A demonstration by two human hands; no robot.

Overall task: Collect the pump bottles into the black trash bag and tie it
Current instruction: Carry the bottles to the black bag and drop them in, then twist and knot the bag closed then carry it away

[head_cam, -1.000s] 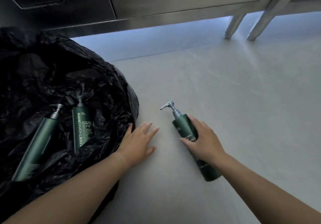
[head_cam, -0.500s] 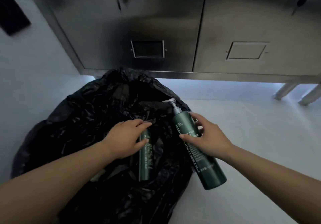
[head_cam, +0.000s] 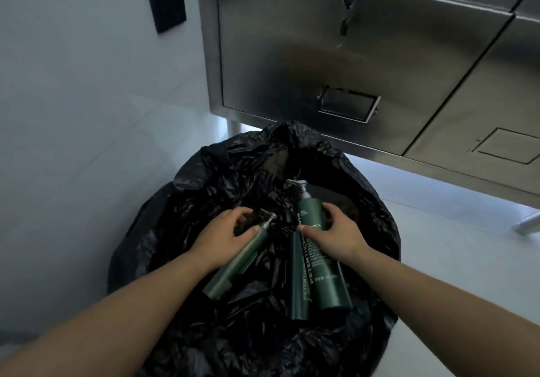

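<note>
Right hand (head_cam: 336, 235) wrapped round rigid, smooth bottle (head_cam: 321, 259) over bag (head_cam: 263, 332); left hand (head_cam: 225, 236) pinching thin, crinkly film. Probably slippery; best gripped mid-body.

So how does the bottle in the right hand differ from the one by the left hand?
The right-hand bottle is held by the right hand, showing white lettering and its pump spout; the slim bottle lies in the trash bag, looks narrower, shows no lettering and tilts right. The left hand rests by its neck. Both are dark green.
</note>
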